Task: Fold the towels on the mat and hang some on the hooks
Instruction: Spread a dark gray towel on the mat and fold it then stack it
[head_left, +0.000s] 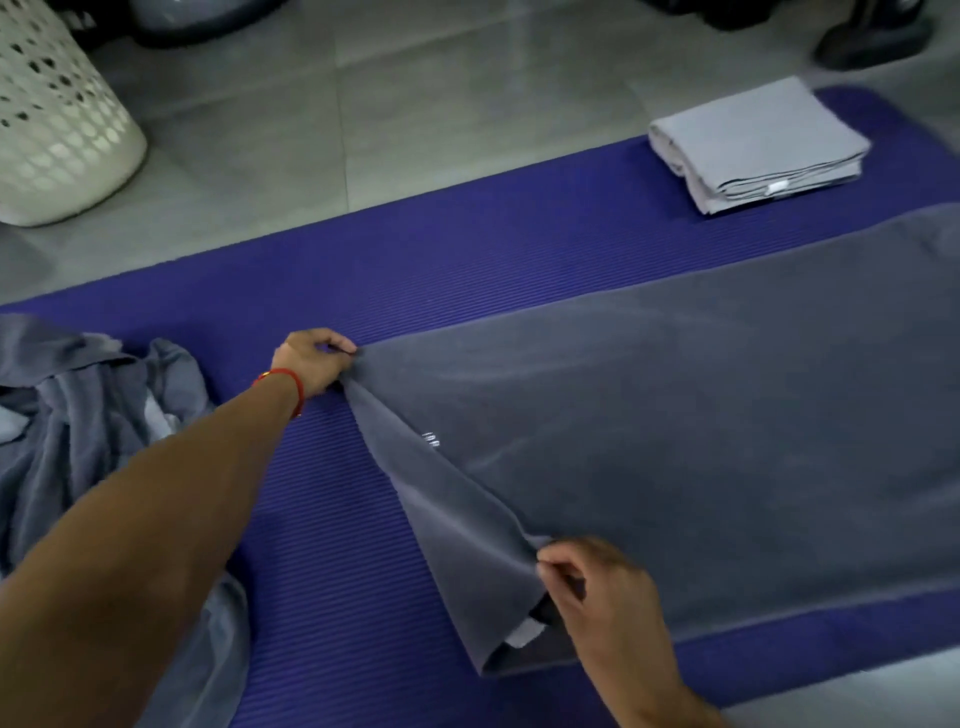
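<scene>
A large dark grey towel lies spread along the purple ribbed mat, reaching to the right edge of the view. My left hand, with a red thread at the wrist, pinches the towel's far left corner. My right hand pinches the near left corner, which is lifted off the mat so the left edge sags in a fold between the two hands. A white label shows under the raised corner. A folded light grey towel sits at the mat's far right end.
A crumpled heap of grey towels lies on the mat's left end, under my left forearm. A white perforated laundry basket stands on the tiled floor at the far left. A dark object sits on the floor at the top right.
</scene>
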